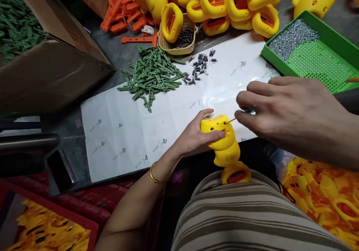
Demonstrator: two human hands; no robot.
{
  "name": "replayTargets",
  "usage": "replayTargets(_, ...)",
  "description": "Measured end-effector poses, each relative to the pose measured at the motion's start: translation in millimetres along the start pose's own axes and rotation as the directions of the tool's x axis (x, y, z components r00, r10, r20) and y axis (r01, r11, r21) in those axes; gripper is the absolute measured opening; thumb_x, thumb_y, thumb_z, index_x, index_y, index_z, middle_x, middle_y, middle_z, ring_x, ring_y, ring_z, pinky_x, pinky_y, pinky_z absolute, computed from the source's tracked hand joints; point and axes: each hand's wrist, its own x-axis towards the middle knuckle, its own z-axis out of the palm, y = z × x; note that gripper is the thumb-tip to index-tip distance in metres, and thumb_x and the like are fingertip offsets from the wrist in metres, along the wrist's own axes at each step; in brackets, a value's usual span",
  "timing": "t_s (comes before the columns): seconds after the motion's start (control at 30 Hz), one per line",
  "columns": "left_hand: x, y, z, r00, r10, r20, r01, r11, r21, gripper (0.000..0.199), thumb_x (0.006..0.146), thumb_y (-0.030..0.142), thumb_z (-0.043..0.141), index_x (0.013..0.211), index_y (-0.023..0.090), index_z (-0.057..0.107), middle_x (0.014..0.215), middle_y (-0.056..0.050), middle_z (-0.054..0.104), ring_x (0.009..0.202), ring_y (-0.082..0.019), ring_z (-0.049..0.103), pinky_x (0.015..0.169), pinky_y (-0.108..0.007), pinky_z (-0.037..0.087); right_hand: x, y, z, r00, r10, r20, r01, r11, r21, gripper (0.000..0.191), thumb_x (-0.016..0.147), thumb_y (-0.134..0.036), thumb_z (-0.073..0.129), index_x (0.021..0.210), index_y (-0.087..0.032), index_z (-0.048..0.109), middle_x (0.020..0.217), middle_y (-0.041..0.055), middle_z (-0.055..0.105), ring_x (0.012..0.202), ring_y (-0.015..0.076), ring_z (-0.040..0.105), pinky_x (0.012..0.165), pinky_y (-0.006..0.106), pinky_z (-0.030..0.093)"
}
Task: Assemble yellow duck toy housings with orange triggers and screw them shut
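My left hand (203,131) is wrapped around a yellow plastic toy (226,148), its thumb lying across the toy's front. The toy's ring handle (235,173), with an orange insert, points down over my striped clothing. Above the toy's right side, my right hand (269,107) is closed on what looks like a screwdriver (231,120). Its thin shaft reaches the toy near a small hole, while a bit of blue shows between the fingers and the rest is hidden. Beyond the hands lie a heap of green plastic pieces (154,73) and several small dark springs (199,66).
A green tray (322,64) of small silvery metal parts stands at right. Behind are a woven basket (178,49), orange parts (120,10) and yellow toys (214,0). A cardboard box (56,71) and phone (61,172) are left; yellow parts (322,191) lie lower right.
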Motion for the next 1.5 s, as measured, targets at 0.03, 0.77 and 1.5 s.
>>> replayTargets(0.03,0.0,0.6,0.4,1.000,0.001,-0.003,-0.001,1.000,-0.001,0.085,0.064,0.038,0.086,0.134,0.020,0.041,0.117,-0.009,0.059,0.086,-0.017,0.060,0.076,-0.031,0.049,2.1,0.1,-0.8,1.000,-0.003,0.006,0.003,1.000,0.016,0.032,0.095,-0.030,0.047,0.073,-0.024,0.070,0.076,0.0051,0.066,0.091,0.0230,0.061,0.064,0.035,0.040)
replayTargets(0.77,-1.1,-0.7,6.6,0.999,-0.035,0.006,0.035,0.999,-0.020,0.082,0.062,0.040,0.086,0.130,0.018,0.045,0.101,-0.004,0.062,0.084,-0.016,0.059,0.075,-0.028,0.049,-42.0,-15.9,32.0,0.952,-0.019,-0.306,-0.045,0.979,-0.201,0.035,0.091,-0.008,0.039,0.077,-0.020,0.068,0.078,0.0057,0.069,0.061,0.0165,0.054,0.056,0.031,0.030)
replayTargets(1.5,0.8,3.3,7.9,0.999,-0.033,0.028,0.031,0.998,0.056,0.084,0.066,0.040,0.083,0.136,0.017,0.041,0.092,-0.002,0.063,0.077,-0.016,0.059,0.070,-0.029,0.049,-7.2,-3.6,5.0,0.992,0.121,0.030,-0.123,0.985,0.117,0.030,0.088,-0.021,0.060,0.059,-0.022,0.067,0.061,0.0051,0.061,0.075,0.0225,0.065,0.063,0.034,0.036)
